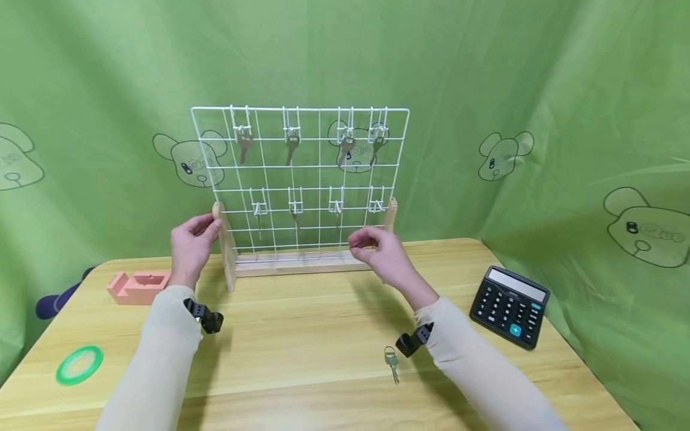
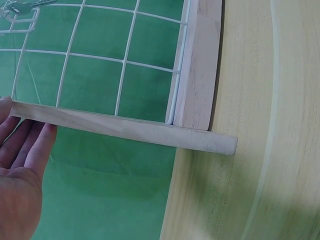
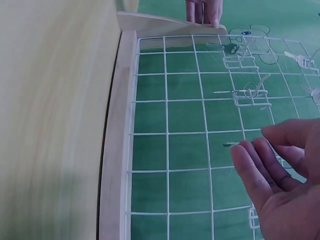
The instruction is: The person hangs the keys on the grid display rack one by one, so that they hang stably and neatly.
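Note:
A white wire grid rack (image 1: 320, 166) in a wooden frame stands at the back of the table, with keys hanging from its hooks in two rows. My left hand (image 1: 191, 242) pinches the rack's left wooden upright (image 2: 115, 127) between thumb and fingers. At the lower right of the grid, my right hand (image 1: 384, 254) is in front of the wires, its fingers bent loosely and a gap between thumb and forefinger. Just past its fingertips, a key (image 3: 230, 144) shows edge-on. Another key (image 1: 392, 364) with a ring lies on the table below the right forearm.
A black calculator (image 1: 510, 306) lies on the right of the table. To the left are a pink tape dispenser (image 1: 139, 288) and a green ring-shaped roll (image 1: 79, 365). Behind the table hangs a green curtain (image 1: 453, 72) with bear drawings.

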A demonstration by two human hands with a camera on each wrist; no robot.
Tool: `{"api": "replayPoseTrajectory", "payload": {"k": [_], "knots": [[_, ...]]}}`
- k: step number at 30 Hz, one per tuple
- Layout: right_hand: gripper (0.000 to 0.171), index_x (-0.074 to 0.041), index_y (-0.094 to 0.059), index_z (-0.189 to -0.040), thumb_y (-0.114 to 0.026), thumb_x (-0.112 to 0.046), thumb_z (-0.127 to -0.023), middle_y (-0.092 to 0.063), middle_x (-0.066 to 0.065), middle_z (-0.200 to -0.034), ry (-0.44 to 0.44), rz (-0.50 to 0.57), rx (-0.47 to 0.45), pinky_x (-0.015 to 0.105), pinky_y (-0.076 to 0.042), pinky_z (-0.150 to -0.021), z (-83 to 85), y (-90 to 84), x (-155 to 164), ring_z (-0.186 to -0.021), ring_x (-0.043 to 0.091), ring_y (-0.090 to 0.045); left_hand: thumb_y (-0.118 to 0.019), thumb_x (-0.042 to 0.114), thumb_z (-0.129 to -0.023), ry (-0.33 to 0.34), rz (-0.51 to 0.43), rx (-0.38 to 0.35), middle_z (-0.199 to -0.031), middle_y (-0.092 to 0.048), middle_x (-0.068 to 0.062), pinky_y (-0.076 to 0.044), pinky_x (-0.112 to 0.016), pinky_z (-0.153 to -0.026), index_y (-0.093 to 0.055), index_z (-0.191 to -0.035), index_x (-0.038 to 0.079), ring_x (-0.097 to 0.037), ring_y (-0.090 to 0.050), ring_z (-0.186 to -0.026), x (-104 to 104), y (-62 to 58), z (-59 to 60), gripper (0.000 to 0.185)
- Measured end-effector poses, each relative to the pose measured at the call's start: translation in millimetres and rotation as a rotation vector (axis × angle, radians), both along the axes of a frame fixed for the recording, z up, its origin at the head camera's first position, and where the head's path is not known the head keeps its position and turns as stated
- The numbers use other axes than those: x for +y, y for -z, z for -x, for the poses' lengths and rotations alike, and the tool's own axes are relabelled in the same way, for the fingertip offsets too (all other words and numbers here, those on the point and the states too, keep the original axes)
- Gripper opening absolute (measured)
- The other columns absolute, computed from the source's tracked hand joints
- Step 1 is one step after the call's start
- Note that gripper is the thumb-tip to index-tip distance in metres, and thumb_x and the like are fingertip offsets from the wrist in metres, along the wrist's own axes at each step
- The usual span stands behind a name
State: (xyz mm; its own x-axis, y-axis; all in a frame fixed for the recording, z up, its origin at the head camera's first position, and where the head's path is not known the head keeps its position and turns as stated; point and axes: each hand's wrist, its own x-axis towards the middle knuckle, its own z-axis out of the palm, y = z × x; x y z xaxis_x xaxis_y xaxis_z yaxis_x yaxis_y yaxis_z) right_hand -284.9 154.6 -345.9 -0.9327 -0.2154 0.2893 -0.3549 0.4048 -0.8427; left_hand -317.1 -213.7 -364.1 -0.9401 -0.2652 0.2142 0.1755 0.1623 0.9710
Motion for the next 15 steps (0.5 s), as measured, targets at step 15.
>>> {"api": "replayPoseTrajectory", "payload": {"k": [15], "knots": [[0.018, 0.000, -0.068, -0.107, -0.068, -0.001, -0.089, -0.068, 0.011, -0.104, -0.062, -0.075, -0.027, 0.037, -0.056, -0.084, -34.8, 7.5, 21, -0.097, 0.024, -0.062, -0.064, 0.015, -0.097, -0.010, 0.004, 0.014, -0.132, -0.058, -0.022, -0.052, -0.024, -0.094, -0.055, -0.134, -0.001, -0.027, -0.060, -0.116, 1, 2.6, 1.1, 0.042]]}}
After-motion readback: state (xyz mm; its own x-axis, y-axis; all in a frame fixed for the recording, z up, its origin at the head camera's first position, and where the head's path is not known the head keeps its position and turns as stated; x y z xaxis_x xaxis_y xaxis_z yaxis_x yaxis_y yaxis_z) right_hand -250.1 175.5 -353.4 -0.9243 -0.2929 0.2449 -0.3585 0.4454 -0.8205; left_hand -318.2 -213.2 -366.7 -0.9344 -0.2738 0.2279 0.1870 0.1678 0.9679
